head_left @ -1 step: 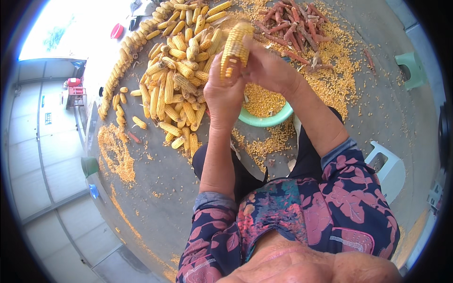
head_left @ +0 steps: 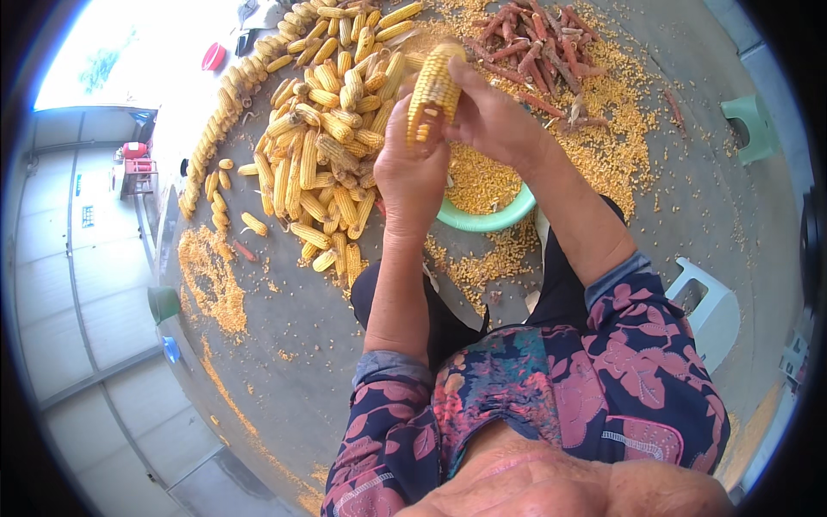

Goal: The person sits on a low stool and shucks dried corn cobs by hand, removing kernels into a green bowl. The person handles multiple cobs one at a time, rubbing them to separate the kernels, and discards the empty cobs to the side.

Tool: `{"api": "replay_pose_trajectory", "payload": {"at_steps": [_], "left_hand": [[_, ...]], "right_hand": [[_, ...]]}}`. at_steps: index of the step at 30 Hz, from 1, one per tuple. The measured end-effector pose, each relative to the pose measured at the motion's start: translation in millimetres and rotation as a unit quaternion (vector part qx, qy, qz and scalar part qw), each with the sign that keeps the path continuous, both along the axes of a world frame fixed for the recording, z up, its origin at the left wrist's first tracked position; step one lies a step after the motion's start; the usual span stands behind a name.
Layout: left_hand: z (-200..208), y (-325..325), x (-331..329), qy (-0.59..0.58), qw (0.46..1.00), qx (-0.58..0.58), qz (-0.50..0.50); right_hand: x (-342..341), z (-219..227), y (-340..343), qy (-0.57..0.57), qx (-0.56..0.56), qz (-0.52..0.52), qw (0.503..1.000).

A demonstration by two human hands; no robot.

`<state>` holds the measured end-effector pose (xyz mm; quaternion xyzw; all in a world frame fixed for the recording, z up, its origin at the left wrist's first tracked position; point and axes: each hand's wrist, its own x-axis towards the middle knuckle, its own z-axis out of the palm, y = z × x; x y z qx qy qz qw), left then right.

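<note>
A yellow ear of corn (head_left: 433, 86) is held upright above a light green basin (head_left: 488, 221). Near its lower end some kernels are gone and the reddish cob shows. My left hand (head_left: 408, 159) wraps round that lower end. Against the ear's right side my right hand (head_left: 489, 116) is closed, its thumb near the upper part. Loose kernels (head_left: 479, 185) lie in the basin, which stands between my knees; my hands and forearms hide part of it.
Left of the basin is a heap of unshelled ears (head_left: 319, 159). Stripped red cobs (head_left: 538, 47) pile up at the far right, with kernels scattered round them. A green stool (head_left: 751, 129) and a white stool (head_left: 705, 314) stand at the right. More kernels (head_left: 214, 280) lie at left.
The ear and both hands have shifted very slightly to the right. My right hand's grip on the ear has moved a little. The heaps look the same.
</note>
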<state>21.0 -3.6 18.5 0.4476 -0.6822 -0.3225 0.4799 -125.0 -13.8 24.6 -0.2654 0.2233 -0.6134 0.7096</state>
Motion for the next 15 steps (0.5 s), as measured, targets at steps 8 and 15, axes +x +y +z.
{"api": "replay_pose_trajectory", "payload": {"at_steps": [8, 15], "left_hand": [[16.6, 6.7, -1.0, 0.387, 0.792, 0.452, -0.137], [9.7, 7.8, -13.3, 0.331, 0.833, 0.407, -0.174]], "right_hand": [[-6.2, 3.4, -2.5, 0.115, -0.02, -0.053, 0.992], [-6.5, -6.0, -4.4, 0.104, -0.018, -0.077, 0.991]]}}
